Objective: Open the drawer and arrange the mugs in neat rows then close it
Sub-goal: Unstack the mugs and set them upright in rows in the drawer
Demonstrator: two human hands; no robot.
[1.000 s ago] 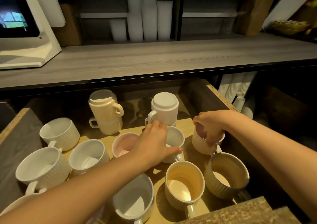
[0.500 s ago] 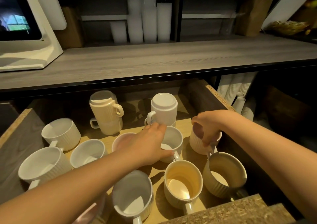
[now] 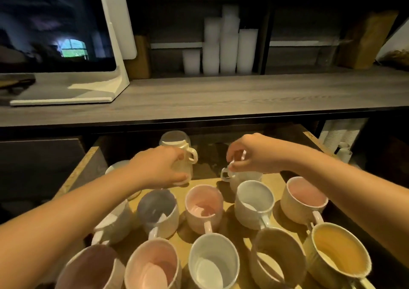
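In the head view, at the back of the open drawer [image 3: 79, 171], the left hand [image 3: 159, 169] wrapped its fingers [image 3: 180, 179] around an upside-down cream mug [image 3: 187, 156], whose handle pointed right, away from the palm. Well to the right of it, the right hand [image 3: 254, 153] reached down over an upside-down white mug [image 3: 238, 177], its fingers pressed together in a pinch near the top of that mug; whether they actually gripped it could not be told through the blur. Nearer than both hands stood upright mugs in two rough rows: a grey-lined mug [image 3: 158, 211], a pink mug [image 3: 204, 206], a white mug [image 3: 254, 202] and a pink-lined beige mug [image 3: 304, 198], then a front row of five more. Above the hands ran the grey desk [image 3: 221, 98], carrying a white monitor stand [image 3: 115, 45].
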